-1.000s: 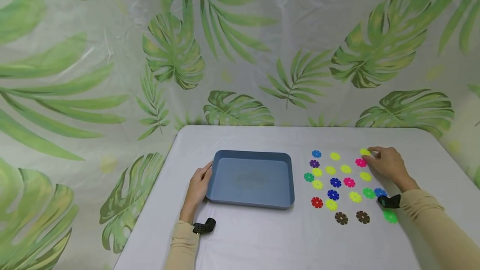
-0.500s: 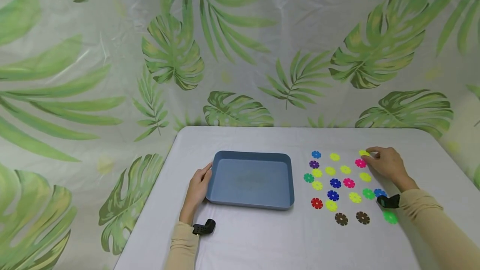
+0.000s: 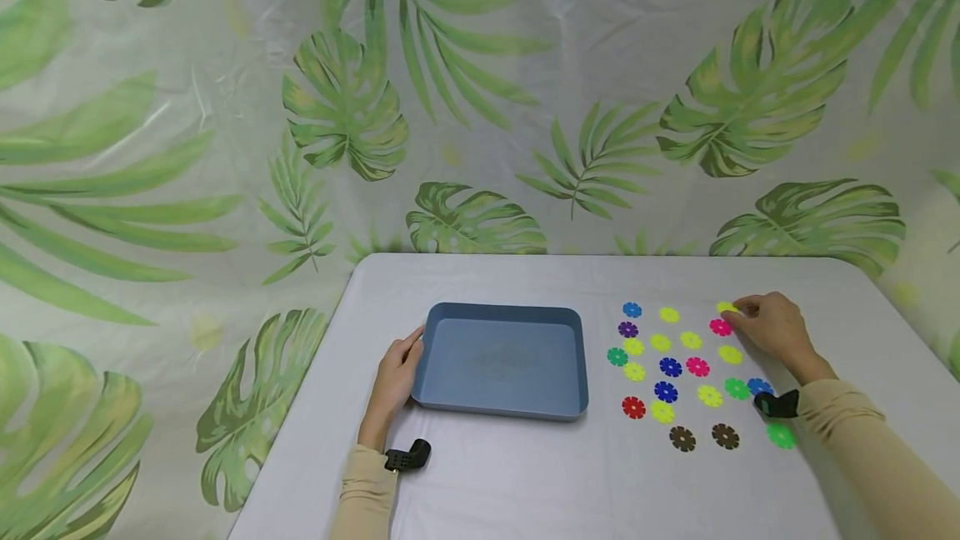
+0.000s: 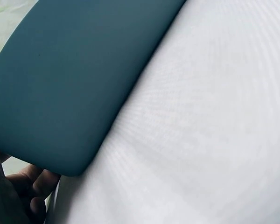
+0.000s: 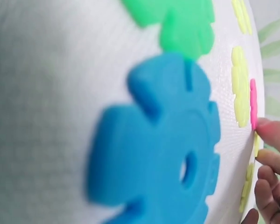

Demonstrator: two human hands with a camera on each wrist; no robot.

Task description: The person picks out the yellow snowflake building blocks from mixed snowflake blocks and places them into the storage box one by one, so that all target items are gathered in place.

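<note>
A shallow blue-grey tray (image 3: 501, 361) lies on the white table. My left hand (image 3: 397, 377) grips its left side; in the left wrist view the fingers (image 4: 45, 179) curl against the outside of the tray wall (image 4: 70, 93). At the back right, my right hand (image 3: 776, 327) has thumb and forefinger together at the edge of a yellow notched disc (image 3: 725, 307). In the right wrist view the fingertips (image 5: 267, 158) pinch that yellow disc (image 5: 256, 143), partly hidden. A pink notched disc (image 3: 721, 327) lies right beside the thumb.
Several flat notched discs lie spread right of the tray, among them a red one (image 3: 633, 407), a brown one (image 3: 725, 437) and a bright green one (image 3: 781, 436). A blue disc (image 3: 761, 387) lies near the right wrist camera (image 3: 776, 403). Behind the table (image 3: 517, 482) hangs a leaf-patterned curtain (image 3: 480, 90).
</note>
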